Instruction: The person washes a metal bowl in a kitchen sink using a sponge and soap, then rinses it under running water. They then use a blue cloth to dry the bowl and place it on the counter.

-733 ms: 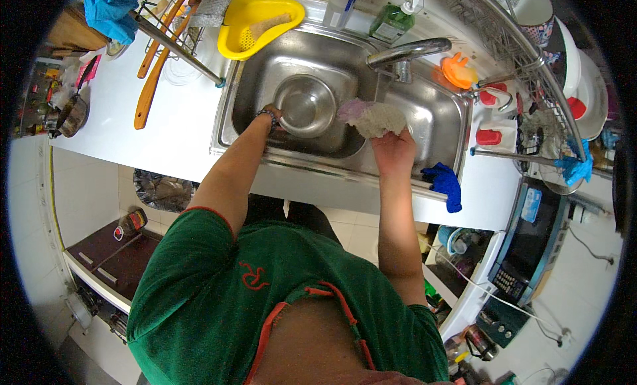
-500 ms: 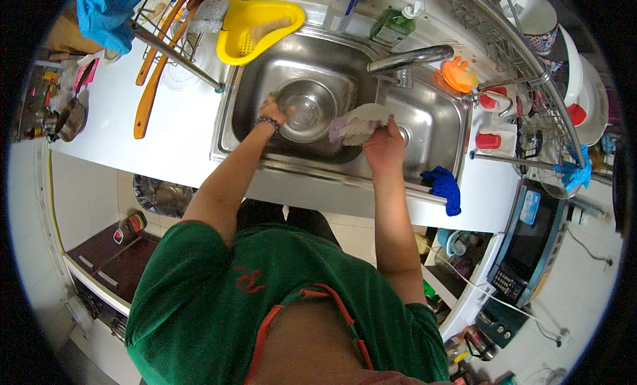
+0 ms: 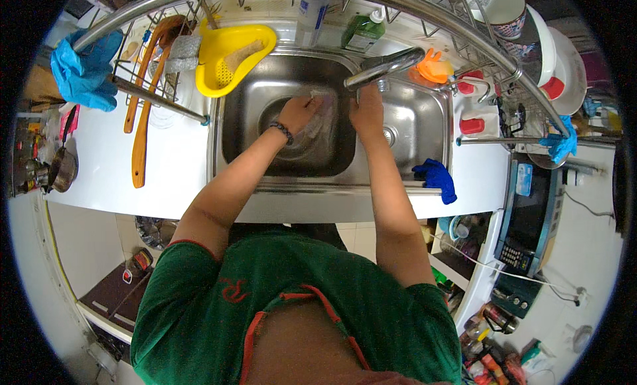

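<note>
Both my hands are down in the steel sink (image 3: 245,129), just below the tap (image 3: 385,65). My left hand (image 3: 300,113), with a dark bracelet on its wrist, grips the edge of a round steel bowl (image 3: 317,143) that looks blurred and tilted. My right hand (image 3: 368,111) is close beside it, against the bowl. A pale scrubbing cloth (image 3: 325,96) is pressed between the two hands; the blur hides exactly how the fingers hold it.
A yellow strainer (image 3: 232,53) hangs at the sink's back left. Wooden spatulas (image 3: 139,143) lie on the white counter (image 3: 166,179). A blue cloth (image 3: 438,178) lies right of the sink, and a green soap bottle (image 3: 361,30) behind it. A dish rack with plates (image 3: 561,73) and a microwave (image 3: 531,219) stand at the right.
My head has leaned closer over the sink. Both hands have come together under the tap, and the bowl has been lifted and tilted from the sink floor.
</note>
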`<state>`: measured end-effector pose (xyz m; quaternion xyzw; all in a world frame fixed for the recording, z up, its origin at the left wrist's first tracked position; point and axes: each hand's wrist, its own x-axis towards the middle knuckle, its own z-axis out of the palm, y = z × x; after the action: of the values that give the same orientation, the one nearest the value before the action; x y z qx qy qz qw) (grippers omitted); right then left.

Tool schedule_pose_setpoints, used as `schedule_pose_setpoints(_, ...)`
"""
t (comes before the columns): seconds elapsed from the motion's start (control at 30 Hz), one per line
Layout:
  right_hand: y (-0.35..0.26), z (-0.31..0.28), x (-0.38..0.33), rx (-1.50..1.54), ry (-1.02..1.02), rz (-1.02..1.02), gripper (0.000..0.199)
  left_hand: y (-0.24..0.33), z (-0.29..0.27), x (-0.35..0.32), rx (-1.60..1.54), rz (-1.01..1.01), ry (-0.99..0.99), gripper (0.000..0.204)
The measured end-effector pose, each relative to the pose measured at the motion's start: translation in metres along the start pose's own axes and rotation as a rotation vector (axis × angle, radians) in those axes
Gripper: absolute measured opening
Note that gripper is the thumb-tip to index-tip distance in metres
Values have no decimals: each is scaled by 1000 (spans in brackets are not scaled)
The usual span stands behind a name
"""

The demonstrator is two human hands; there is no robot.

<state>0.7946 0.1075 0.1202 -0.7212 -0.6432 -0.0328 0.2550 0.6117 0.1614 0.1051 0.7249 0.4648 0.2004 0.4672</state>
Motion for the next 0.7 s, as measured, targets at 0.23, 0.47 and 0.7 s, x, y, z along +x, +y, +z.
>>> schedule_pose_setpoints(0.23,-5,-11,-7,-23,-98,50,47,-7,9,22,132,77,53,41)
schedule_pose_setpoints(0.47,21,-11,-25,38,-118,-82,54,16,33,33,-7,-75,216,36)
schedule_pose_setpoints(0.7,76,-42,-4,337,-19,-98,53,2,43,45,-125,-183,348,31)
